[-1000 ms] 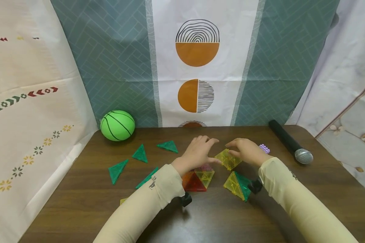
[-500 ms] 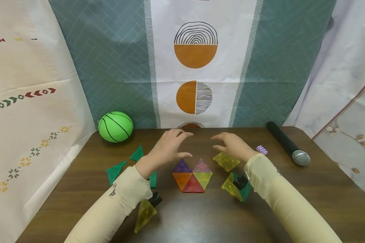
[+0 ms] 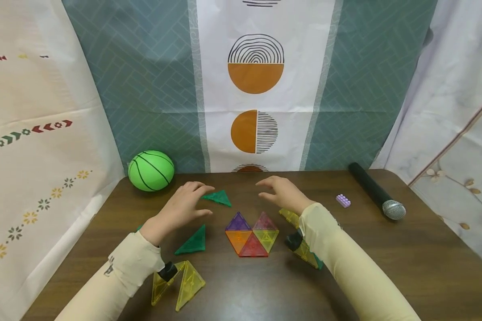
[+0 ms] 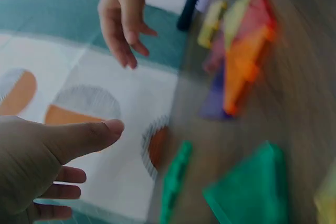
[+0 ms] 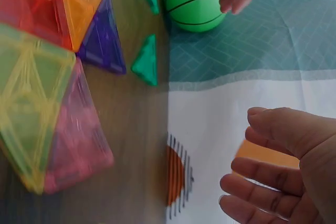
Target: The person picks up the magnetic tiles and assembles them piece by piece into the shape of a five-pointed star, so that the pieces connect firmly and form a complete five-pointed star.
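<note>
Purple (image 3: 238,222), orange (image 3: 238,240), red (image 3: 254,246), yellow (image 3: 267,238) and pink (image 3: 266,221) translucent triangle tiles lie edge to edge at the table's middle, forming a partial hexagon with a gap at the back. My left hand (image 3: 180,208) hovers left of them with fingers spread and holds nothing. A green triangle tile (image 3: 194,240) lies just right of its wrist, another green tile (image 3: 219,197) beyond its fingertips. Behind the pink tile, my right hand (image 3: 285,195) is in the air, fingers loosely bent, holding nothing; its wrist partly covers yellow tiles (image 3: 290,216).
Yellow triangle tiles (image 3: 190,285) lie near the left forearm. A green ball (image 3: 151,170) sits at the back left corner. On the right are a small purple toy brick (image 3: 343,200) and a black microphone (image 3: 375,189). A patterned cloth (image 3: 164,89) hangs behind the wooden table.
Both hands have moved left through the air, the left one farther, so the gap between them has widened. The coloured hexagon tiles, partly covered before, now show fully.
</note>
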{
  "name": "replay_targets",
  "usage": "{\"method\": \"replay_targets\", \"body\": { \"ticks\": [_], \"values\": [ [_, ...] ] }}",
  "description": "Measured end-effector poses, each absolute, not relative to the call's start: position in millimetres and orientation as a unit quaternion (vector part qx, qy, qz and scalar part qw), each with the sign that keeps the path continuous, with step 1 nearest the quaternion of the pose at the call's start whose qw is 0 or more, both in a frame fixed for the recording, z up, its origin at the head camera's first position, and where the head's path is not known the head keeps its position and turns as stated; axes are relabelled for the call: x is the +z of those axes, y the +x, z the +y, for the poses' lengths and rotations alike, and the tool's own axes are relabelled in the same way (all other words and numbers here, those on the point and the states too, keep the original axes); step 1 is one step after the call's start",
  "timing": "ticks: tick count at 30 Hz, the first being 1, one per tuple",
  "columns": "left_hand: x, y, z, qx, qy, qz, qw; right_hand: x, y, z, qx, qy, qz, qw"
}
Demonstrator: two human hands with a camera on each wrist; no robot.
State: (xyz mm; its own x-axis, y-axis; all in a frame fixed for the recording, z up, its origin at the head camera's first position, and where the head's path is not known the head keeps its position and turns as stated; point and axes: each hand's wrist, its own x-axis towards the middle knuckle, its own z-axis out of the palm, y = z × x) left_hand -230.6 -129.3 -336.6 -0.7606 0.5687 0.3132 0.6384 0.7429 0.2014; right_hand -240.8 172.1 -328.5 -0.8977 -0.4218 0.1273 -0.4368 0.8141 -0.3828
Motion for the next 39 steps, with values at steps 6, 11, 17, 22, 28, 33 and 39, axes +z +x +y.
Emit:
{"method": "replay_targets", "body": {
  "ticks": [6, 11, 17, 22, 28, 33, 39],
  "values": [
    [-357.3, -233.5, -156.3, -0.136, -0.310, -0.934, 0.118, -344.0, -252.5, 146.6, 0.232, 0.235, -0.944, 0.010],
    [-371.2, -237.6, -171.7, -0.149, -0.280, -0.942, 0.108, -355.4, -260.0, 126.9, 0.259, 0.241, -0.935, -0.007],
    [-385.9, -245.2, -183.7, -0.146, -0.250, -0.952, 0.104, -365.8, -272.7, 109.2, 0.279, 0.245, -0.929, -0.013],
    [-394.2, -250.1, -189.6, -0.140, -0.222, -0.961, 0.086, -373.8, -284.2, 97.3, 0.267, 0.236, -0.934, -0.022],
    [-399.9, -252.1, -191.4, -0.139, -0.206, -0.965, 0.088, -376.4, -293.3, 87.1, 0.252, 0.235, -0.938, -0.037],
    [-405.7, -253.0, -189.6, -0.135, -0.201, -0.967, 0.080, -379.5, -301.9, 82.3, 0.214, 0.254, -0.942, -0.040],
    [-406.0, -252.0, -185.0, -0.142, -0.202, -0.966, 0.078, -387.4, -310.3, 77.1, 0.186, 0.272, -0.944, -0.032]
  ]
}}
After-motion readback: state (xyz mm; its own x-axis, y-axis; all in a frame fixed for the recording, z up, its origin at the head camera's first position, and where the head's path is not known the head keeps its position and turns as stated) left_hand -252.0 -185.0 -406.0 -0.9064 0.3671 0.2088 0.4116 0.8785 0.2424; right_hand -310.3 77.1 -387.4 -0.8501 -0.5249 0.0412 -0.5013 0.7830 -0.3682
